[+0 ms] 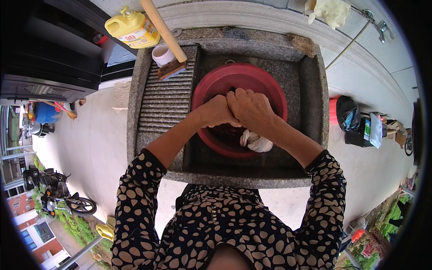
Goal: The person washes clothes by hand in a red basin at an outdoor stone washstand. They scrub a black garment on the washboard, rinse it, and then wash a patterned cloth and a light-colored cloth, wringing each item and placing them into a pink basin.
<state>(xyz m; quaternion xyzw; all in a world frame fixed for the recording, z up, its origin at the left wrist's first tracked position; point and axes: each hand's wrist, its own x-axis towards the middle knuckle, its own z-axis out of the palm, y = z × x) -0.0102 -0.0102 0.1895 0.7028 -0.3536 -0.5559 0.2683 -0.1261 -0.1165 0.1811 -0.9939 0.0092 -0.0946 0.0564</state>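
Both my hands meet over a red plastic basin [209, 85]. My left hand [219, 111] is closed, its knuckles pressed against my right hand [252, 108], which is curled into a fist. A small dark bit shows at the far side of the fingers, but what they grip is mostly hidden. Below my right wrist, a bunched white cloth [257, 142] lies at the basin's near side. Dark reddish contents show under the hands, too shaded to name. The basin sits inside a grey stone sink [310, 103].
A ribbed washboard slab [164, 108] forms the sink's left part. On it are a wooden-backed brush [172, 70], a pale tub [163, 55] and a wooden stick [164, 31]. Behind stands a yellow pump jug [132, 30]. A wall tap [382, 30] is far right; a motorcycle [58, 191] stands left.
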